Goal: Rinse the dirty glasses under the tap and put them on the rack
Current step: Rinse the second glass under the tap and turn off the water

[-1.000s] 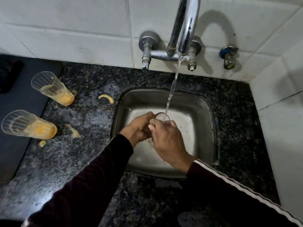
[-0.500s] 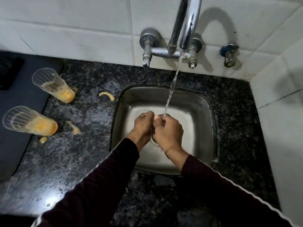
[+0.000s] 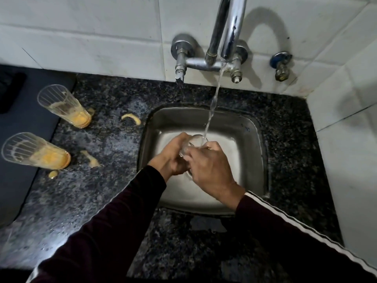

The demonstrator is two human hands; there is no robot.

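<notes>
Both hands grasp one glass [image 3: 193, 144] at frame centre, over sink [image 3: 253, 152], under tap [image 3: 228, 33] stream: left hand [image 3: 173, 158], right hand [image 3: 210, 168]. Risk: wet glass slips & hits steel. 2 dirty glasses [image 3: 63, 106] wait at left; no rack in view.

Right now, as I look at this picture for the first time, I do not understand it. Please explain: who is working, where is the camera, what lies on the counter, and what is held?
No machine works here: a person uses two bare hands. The camera sits on the person's head and looks down, so both dark sleeves enter from below. The left hand and the right hand together keep a grip on a clear glass over the steel sink. Water from the tap runs into it. On the dark stone counter, left of the sink, stand two dirty glasses with yellow residue, and yellow scraps lie beside them. No rack is visible.
</notes>
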